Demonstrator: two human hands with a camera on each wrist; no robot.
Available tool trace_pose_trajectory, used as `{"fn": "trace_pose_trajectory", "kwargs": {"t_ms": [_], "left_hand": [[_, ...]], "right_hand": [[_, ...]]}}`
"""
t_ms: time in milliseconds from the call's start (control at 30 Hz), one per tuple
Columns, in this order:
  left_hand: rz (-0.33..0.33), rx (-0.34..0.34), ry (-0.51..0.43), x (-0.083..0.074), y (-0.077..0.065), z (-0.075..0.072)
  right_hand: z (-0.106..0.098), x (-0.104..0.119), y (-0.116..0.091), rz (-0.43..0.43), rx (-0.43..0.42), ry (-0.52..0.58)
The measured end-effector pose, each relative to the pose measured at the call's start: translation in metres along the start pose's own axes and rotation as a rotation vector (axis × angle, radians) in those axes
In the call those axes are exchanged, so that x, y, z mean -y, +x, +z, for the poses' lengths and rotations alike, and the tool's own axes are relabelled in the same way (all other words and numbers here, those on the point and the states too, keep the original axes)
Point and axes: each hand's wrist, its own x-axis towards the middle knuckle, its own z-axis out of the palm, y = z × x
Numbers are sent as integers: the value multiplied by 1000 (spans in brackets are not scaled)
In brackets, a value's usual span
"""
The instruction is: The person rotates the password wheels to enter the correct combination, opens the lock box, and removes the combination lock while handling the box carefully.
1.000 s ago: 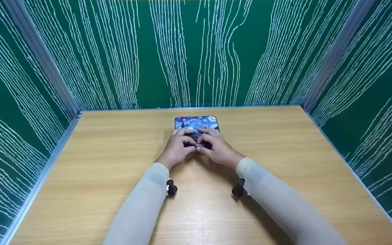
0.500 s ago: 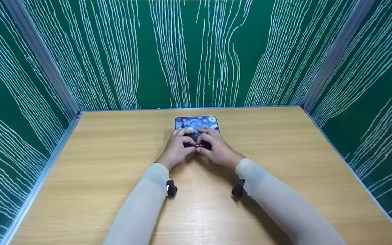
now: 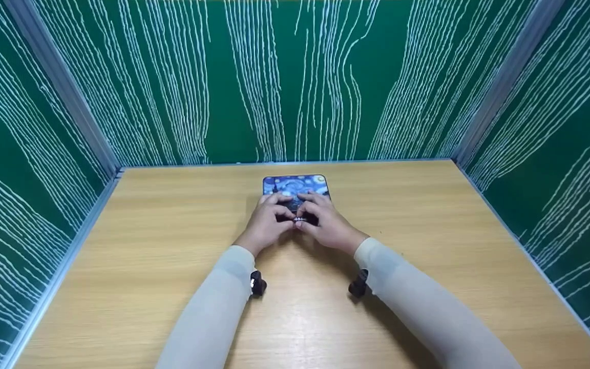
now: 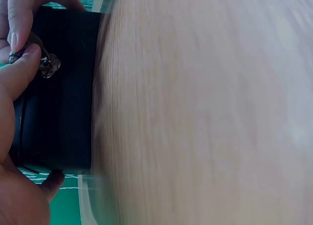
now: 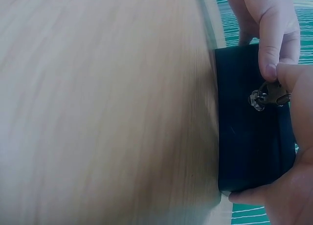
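Observation:
A box point(image 3: 295, 184) with a blue swirling night-sky picture on its lid lies at the far middle of the table; its dark side point(image 5: 244, 146) shows in the wrist views. A small metal clasp point(image 4: 50, 66) is mounted on that side. My left hand point(image 3: 264, 225) reaches over the box's left part, thumb and a finger pinching at the clasp. From the right, my right hand point(image 3: 330, 225) pinches at the same clasp, the two thumbs almost meeting. Other fingers of both hands rest on the lid. The fingertips partly hide the clasp.
The wooden table point(image 3: 172, 287) spreads out around the box and forearms. Green walls point(image 3: 387, 102) with white wavy lines stand behind and at both sides, joined by grey metal posts point(image 3: 505, 82). A small black device point(image 3: 258, 284) sits at each wrist.

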Motion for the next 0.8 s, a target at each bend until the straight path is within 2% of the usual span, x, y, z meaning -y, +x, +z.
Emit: {"fn": "trace_pose_trajectory", "kwargs": {"t_ms": [267,600,800], "left_hand": [[-16,-4,1,0,0,0],[6,-13,-15,1,-1,1],[-6,-12,-18,1,-1,1]], "right_hand": [[0,0,0,-7,-6,4],[2,-2,0,-43,-22,15],[2,-2,0,-34,-19,18]]}}
